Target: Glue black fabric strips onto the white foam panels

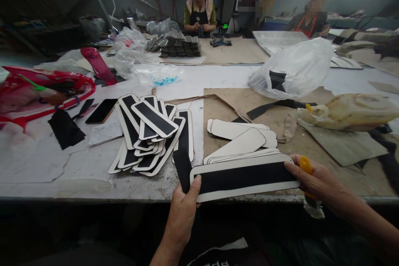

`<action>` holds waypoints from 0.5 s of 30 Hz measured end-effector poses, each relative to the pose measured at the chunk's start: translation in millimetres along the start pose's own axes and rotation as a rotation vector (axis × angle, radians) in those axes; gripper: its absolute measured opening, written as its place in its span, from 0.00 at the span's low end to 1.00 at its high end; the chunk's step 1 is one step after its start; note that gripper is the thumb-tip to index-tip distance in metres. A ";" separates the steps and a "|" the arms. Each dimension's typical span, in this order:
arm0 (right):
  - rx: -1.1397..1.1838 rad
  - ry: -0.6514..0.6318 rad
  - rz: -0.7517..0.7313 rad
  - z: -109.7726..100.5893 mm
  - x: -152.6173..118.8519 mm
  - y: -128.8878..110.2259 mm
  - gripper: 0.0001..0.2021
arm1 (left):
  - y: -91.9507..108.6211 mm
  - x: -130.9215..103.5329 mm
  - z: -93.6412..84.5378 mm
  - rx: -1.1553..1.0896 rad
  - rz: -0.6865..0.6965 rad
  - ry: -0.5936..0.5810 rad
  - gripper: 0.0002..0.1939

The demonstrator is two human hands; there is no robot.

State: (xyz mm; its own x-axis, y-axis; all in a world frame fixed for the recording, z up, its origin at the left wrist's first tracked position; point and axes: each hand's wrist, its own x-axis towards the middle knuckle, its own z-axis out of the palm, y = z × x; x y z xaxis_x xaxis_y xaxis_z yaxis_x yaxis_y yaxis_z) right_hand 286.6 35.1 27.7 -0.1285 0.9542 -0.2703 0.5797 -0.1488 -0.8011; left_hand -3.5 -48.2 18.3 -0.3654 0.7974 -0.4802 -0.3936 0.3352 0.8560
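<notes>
A long white panel with rounded corners and a black strip along its middle (243,178) is stretched between my two hands above the table's front edge. My left hand (183,208) grips its left end, thumb on top. A loose black strip (182,166) also runs up from that hand. At the panel's right end, my right hand (307,174) pinches the corner and also keeps a yellow-handled tool (306,164) in its palm; the tool's lower end looks ragged and its kind is unclear. Just behind lie plain white panels (238,144), overlapping. To the left, similar black-striped panels (156,118) form a loose pile.
A phone (101,111), black scraps (65,129) and a red bag (46,91) lie at left. A yellowish plastic container (358,110) lies at right, a clear plastic bag (293,68) behind. Two people sit across the table, near stacked dark pieces (180,45).
</notes>
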 end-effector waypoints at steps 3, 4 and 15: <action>0.109 -0.031 0.039 0.6 -4.2 -2.5 0.19 | -0.5 -0.2 -2.3 0.001 -0.019 -0.030 0.24; 0.166 -0.059 0.057 1.6 -5.8 -4.9 0.19 | -0.2 -0.3 -2.4 -0.002 -0.035 -0.025 0.24; 0.128 0.017 0.062 8.7 -7.3 -12.0 0.16 | -10.7 7.2 -0.8 0.041 0.005 0.052 0.22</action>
State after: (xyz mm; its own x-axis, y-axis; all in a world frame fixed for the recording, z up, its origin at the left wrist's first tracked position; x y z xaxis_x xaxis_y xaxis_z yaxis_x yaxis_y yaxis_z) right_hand 273.7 27.7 34.7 -0.0815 0.9463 -0.3129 0.4784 -0.2383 -0.8452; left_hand -2.6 -46.5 5.5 -0.4108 0.7726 -0.4841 -0.3573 0.3521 0.8651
